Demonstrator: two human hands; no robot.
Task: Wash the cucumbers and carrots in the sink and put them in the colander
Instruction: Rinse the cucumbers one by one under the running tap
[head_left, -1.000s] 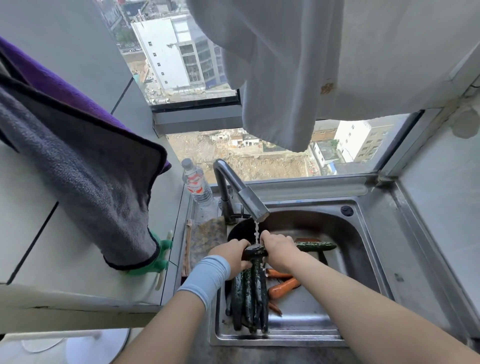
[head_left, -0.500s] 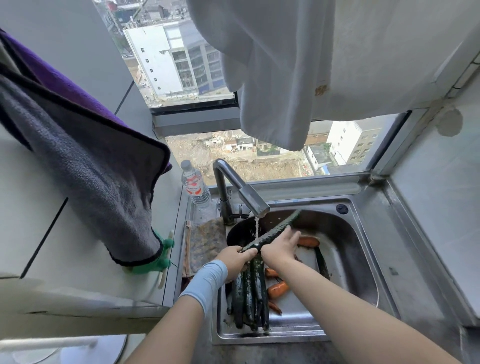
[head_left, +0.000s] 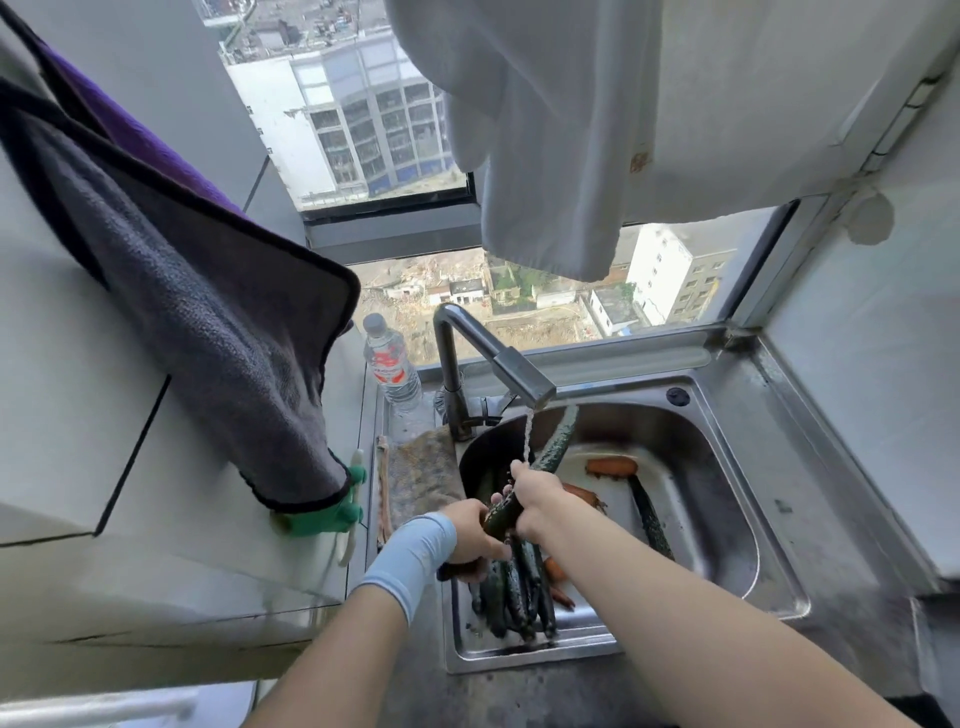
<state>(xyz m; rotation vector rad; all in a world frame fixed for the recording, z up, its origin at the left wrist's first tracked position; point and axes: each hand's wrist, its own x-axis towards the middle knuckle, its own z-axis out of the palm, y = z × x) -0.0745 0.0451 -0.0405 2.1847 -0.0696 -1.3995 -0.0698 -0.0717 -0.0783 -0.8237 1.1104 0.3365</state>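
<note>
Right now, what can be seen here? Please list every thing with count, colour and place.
held cucumber: one, dark green, under the water
cucumbers: several, dark green, in sink
carrots: at least four, orange, in sink
sink: one, steel, below window
tap: one, grey, over sink
bottle: one, clear, left of tap
towel: one, grey, hanging left
cloth: one, white, hanging above
rag: one, brown, left of sink
left hand: one, grips held cucumber's near end
right hand: one, grips its middle

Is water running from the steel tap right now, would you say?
Yes, a thin stream falls from the steel tap toward the long dark-green cucumber.
</note>
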